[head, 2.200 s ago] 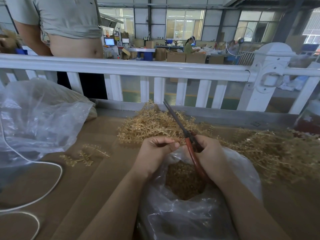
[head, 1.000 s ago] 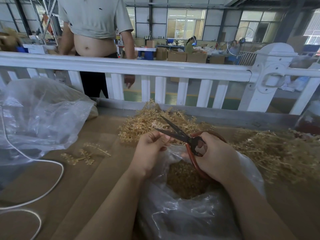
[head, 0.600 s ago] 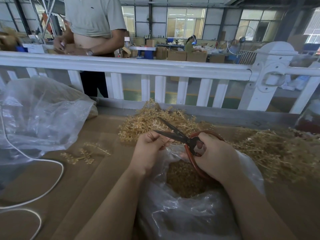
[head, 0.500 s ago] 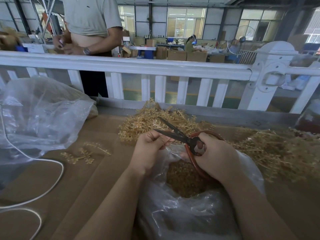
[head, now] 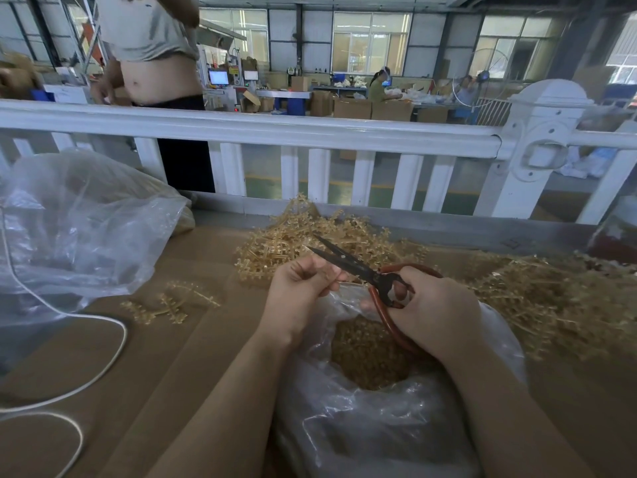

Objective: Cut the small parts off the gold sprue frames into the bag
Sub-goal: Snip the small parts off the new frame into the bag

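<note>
The left hand (head: 303, 291), in the middle of the frame, is pinched shut on a thin piece of gold sprue frame (head: 339, 274), thumb against fingertips, so little of the piece shows that I cannot tell how much is left on it. The right hand (head: 434, 312), just right of centre, is wrapped around the red loop handles of the scissors (head: 358, 270), whose dark blades stand parted and point to the upper left, across the left fingertips.

Directly below both hands gapes the clear bag (head: 379, 419), lower centre, with a heap of cut gold parts (head: 365, 357) in its bottom. More frames wait in a tangled pile (head: 296, 236) above the hands and another heap (head: 551, 298) at the right edge; a few loose frames (head: 172, 301) lie left of centre on the brown tabletop (head: 193, 357).

The frames look featherlight, thin and stiff, likely brittle plastic: they would snap rather than bend, and the twigs snag on one another. I'd hold one by its central spine, close to the cut, so the branch doesn't flex or spring away, keeping fingertips clear of the blades. The bag is slack and slippery, so parts should drop straight into its mouth.
</note>
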The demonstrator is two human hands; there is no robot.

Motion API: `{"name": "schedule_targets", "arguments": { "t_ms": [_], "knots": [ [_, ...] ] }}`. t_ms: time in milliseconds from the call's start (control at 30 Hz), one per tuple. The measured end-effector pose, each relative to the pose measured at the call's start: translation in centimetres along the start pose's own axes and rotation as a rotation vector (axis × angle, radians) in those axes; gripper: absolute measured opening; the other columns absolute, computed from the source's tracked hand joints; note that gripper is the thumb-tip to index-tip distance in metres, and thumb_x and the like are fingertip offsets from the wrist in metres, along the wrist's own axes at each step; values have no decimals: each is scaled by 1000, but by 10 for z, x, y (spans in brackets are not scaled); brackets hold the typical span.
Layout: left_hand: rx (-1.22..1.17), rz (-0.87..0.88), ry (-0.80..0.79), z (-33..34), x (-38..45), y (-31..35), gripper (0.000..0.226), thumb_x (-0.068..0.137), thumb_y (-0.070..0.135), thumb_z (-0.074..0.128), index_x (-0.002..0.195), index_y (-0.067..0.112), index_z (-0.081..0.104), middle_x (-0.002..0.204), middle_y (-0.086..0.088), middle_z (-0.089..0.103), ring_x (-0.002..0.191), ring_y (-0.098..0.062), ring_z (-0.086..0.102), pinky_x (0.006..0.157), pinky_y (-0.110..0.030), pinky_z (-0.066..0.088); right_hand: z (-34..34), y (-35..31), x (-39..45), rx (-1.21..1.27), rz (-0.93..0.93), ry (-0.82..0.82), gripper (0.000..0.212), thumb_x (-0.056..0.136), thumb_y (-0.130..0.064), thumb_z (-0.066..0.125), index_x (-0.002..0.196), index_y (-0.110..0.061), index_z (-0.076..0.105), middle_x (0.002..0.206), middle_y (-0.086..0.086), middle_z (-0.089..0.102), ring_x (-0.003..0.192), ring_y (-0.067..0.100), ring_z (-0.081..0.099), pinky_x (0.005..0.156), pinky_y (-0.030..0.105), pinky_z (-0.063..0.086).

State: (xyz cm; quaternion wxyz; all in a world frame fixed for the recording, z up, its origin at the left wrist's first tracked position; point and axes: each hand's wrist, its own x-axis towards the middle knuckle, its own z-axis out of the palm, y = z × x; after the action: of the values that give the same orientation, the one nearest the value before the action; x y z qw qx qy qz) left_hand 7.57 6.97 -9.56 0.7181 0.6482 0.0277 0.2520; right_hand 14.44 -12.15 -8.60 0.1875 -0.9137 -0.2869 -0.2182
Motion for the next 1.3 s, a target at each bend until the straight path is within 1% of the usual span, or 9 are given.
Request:
{"name": "schedule_targets", "arguments": {
  "t_ms": [233, 300, 433, 533, 633, 767, 1000, 1133, 1300],
  "knots": [
    [-43, -34, 2, 1, -1, 1, 9, 88, -4, 65, 83, -11, 67, 66, -6, 66, 64, -12, 58, 67, -21, 47, 6, 4, 2, 0, -4, -4, 71, 70, -96, 27, 98, -41, 63, 71, -23, 59, 63, 2, 54, 54, 17, 37],
    [-56, -35, 8, 1, 0, 1, 11, 87, -7, 65, 91, -17, 63, 68, -8, 69, 62, -11, 60, 67, -22, 48, 7, 4, 2, 5, -15, 1, 78, 68, -99, 19, 96, -40, 62, 70, -24, 58, 62, 0, 52, 53, 16, 34],
    [-99, -36, 15, 1, 0, 2, 19, 85, -11, 65, 102, -17, 59, 77, -17, 70, 63, -14, 62, 64, -21, 50, 6, 4, 2, 18, -22, 16, 70, 71, -94, 24, 94, -40, 62, 67, -25, 53, 60, -3, 46, 52, 12, 29],
    [-89, -49, 13, 1, -1, 2, 16, 86, -6, 67, 98, -14, 62, 81, -23, 65, 67, -18, 57, 67, -25, 45, 5, 3, 2, 37, -27, 23, 74, 67, -101, 18, 91, -43, 58, 67, -26, 54, 59, -4, 46, 52, 12, 30],
    [-101, -59, -11, 0, -2, 5, 2, 86, -1, 68, 86, -2, 70, 75, -16, 59, 66, -16, 50, 68, -27, 41, 5, 2, 0, 75, -17, 30, 84, 62, -103, 8, 89, -41, 57, 67, -24, 56, 60, -6, 48, 52, 13, 30],
    [-122, -70, -17, -2, -1, 5, 26, 84, 1, 68, 65, 17, 72, 59, 0, 53, 60, -13, 40, 62, -24, 36, 2, 1, 1, 78, -16, -11, 69, 63, -102, 21, 90, -46, 51, 67, -30, 49, 59, -7, 45, 54, 11, 30],
    [-203, -140, -27, 1, -2, 9, 27, 81, -6, 67, 68, 15, 77, 71, -3, 69, 69, -12, 61, 70, -20, 54, -5, -4, 1, 73, -26, -76, 62, 69, -92, 39, 100, -42, 57, 76, -26, 54, 69, 0, 51, 60, 17, 39],
    [-195, -160, -31, 5, -4, 10, 32, 82, -11, 65, 67, 15, 76, 72, -4, 71, 70, -11, 68, 69, -21, 56, -12, -9, -2, 103, -23, -86, 53, 71, -86, 41, 93, -40, 57, 69, -22, 53, 63, -1, 49, 56, 13, 34],
    [-233, -173, -30, 5, -4, 11, 22, 81, -13, 64, 77, 7, 72, 74, -6, 71, 70, -14, 69, 68, -22, 57, -10, -10, -4, 81, -31, -66, 51, 76, -81, 48, 99, -37, 64, 76, -18, 63, 69, 5, 58, 61, 22, 47]
  ]
}}
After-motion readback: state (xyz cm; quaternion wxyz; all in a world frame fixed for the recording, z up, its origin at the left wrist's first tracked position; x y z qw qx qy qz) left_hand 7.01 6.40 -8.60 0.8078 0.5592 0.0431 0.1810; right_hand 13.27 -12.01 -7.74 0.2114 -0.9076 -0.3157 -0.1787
